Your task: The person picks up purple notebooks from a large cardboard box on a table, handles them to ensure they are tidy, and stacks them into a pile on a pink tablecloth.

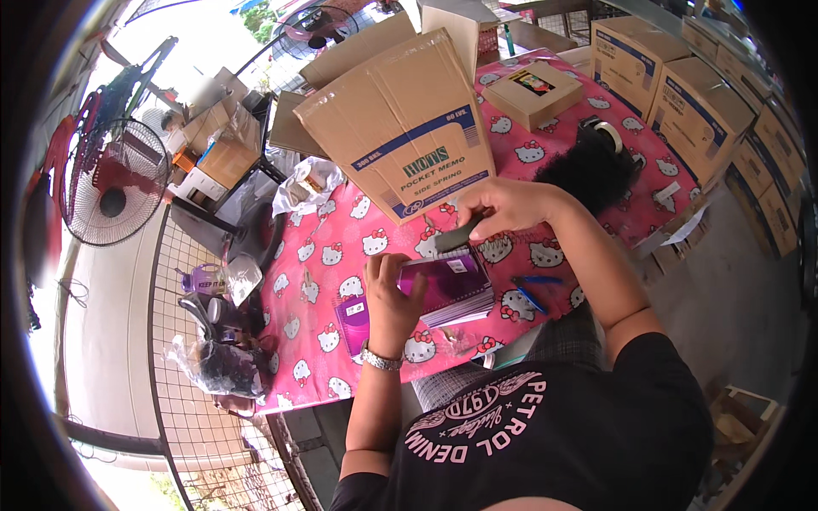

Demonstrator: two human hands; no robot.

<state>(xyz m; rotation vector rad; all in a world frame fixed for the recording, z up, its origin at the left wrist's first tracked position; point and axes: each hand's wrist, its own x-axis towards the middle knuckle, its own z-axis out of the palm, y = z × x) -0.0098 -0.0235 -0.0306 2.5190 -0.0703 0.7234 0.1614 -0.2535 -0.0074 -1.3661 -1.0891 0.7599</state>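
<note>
A stack of purple spiral notebooks (445,285) lies on the pink table in front of me. My left hand (394,289) grips the stack's left end, the thumb lying over the top cover. Above the stack's far edge, my right hand (503,210) is closed on a dark grey-green, flat tool (458,236) with a paler tip; its exact kind does not show. The tip is near the notebooks' far edge; I cannot tell whether they touch. Another purple notebook (353,324) lies left of my left wrist. Blue-handled pliers (533,294) rest to the right of the stack.
A tall open carton (409,136) stands beyond the notebooks. Further right are a flat brown box (533,92) and a black bristly heap (588,170) with a tape roll (610,136). Stacked cartons (699,115) line the right side. A fan (113,183) stands at left.
</note>
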